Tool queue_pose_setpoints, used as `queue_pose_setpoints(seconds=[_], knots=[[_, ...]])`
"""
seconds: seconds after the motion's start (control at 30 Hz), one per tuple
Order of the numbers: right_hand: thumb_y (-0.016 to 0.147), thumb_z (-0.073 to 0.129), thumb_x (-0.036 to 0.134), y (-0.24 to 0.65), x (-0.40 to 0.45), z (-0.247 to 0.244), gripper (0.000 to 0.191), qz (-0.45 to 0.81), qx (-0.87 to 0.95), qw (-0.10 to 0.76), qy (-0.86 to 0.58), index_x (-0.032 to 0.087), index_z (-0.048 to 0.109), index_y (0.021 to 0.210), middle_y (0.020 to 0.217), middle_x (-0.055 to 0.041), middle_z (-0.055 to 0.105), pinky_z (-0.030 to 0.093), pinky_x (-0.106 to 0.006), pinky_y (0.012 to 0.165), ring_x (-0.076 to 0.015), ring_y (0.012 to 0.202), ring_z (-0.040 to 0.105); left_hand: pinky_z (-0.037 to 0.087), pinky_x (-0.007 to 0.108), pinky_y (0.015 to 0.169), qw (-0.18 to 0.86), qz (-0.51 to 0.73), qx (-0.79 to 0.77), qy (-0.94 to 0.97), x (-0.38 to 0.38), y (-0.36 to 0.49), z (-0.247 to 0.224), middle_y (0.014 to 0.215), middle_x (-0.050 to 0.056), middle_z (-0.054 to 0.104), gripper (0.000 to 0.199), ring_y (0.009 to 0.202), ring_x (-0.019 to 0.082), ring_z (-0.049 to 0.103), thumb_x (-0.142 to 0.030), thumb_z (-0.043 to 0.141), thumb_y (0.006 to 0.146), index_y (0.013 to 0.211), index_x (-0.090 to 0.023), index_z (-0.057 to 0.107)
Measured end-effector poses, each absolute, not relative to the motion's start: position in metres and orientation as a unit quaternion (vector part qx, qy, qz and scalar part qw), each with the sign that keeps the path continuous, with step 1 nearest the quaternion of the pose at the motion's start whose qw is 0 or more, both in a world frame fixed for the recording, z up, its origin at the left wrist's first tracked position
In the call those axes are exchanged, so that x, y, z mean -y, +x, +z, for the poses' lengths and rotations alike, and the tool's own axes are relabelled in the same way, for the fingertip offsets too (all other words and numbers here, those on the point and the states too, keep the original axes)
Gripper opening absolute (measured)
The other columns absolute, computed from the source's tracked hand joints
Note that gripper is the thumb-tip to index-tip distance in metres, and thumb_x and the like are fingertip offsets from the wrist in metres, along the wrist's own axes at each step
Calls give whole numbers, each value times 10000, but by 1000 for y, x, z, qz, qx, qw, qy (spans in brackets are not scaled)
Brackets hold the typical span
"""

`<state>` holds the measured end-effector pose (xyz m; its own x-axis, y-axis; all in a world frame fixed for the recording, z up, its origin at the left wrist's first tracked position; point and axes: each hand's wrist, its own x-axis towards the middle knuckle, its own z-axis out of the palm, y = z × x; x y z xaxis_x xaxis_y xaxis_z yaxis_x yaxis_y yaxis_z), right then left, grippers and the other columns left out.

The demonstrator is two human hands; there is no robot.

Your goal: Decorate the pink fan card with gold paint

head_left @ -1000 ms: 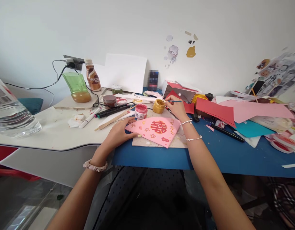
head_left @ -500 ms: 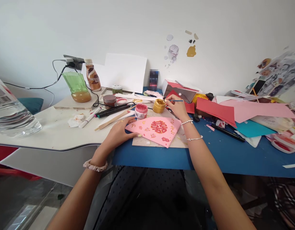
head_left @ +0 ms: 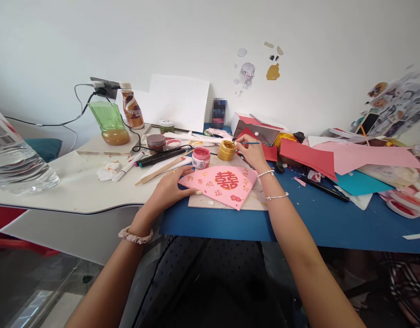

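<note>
A pink fan-shaped piece with red and gold painted characters lies on a pale board at the desk's front. My left hand grips its left corner, thumb on top and fingers at the back edge. A thin blue paintbrush is pinched in my right hand, its tip at the rim of an open jar of gold paint. Just left of that jar stands an open jar of pinkish-red paint.
Pens, a wooden stick and a crumpled tissue lie left. Behind them stand a green cup and a brown bottle. A water bottle is far left; red paper lies right.
</note>
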<state>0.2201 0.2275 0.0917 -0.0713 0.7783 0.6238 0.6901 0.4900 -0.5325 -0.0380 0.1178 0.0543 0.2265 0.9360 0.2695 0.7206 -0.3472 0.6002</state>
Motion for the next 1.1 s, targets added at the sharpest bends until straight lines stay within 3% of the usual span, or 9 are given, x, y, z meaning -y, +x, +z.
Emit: queue_pose_setpoints(seconds=[0.2, 0.5, 0.87, 1.0, 1.1], knots=[[770, 506, 286, 219, -225, 95, 145, 104, 689, 522, -492, 195, 505, 657, 682, -26, 670, 399, -245, 565, -137, 606, 591, 365, 406, 977, 178, 304, -544, 762, -118, -39, 55, 1269, 92, 528, 720, 1176, 280, 466, -545, 638, 643, 1238, -191, 440], [787, 482, 305, 217, -218, 101, 205, 94, 678, 522, -509, 190, 481, 617, 655, -26, 678, 337, -228, 485, -95, 466, 497, 364, 407, 980, 179, 304, -544, 762, -118, -39, 54, 1270, 91, 527, 725, 1177, 277, 466, -553, 637, 642, 1239, -194, 438], [808, 488, 347, 219, -206, 107, 190, 126, 651, 586, -465, 201, 495, 687, 650, -16, 660, 390, -241, 529, -103, 523, 532, 354, 413, 987, 177, 301, -546, 761, -116, -37, 55, 1280, 91, 519, 704, 1183, 283, 458, -542, 623, 650, 1234, -192, 443], [817, 479, 402, 217, -183, 105, 227, 223, 685, 555, -416, 196, 575, 836, 687, -6, 651, 310, -228, 447, -71, 453, 421, 358, 420, 981, 175, 305, -545, 761, -116, -37, 54, 1282, 89, 516, 725, 1181, 287, 459, -550, 622, 646, 1251, -201, 427], [792, 522, 374, 211, -165, 101, 192, 279, 712, 506, -398, 198, 586, 836, 743, -10, 648, 309, -226, 454, -72, 501, 446, 363, 426, 975, 181, 304, -546, 760, -116, -38, 54, 1276, 100, 521, 744, 1176, 293, 464, -548, 627, 640, 1258, -190, 418]])
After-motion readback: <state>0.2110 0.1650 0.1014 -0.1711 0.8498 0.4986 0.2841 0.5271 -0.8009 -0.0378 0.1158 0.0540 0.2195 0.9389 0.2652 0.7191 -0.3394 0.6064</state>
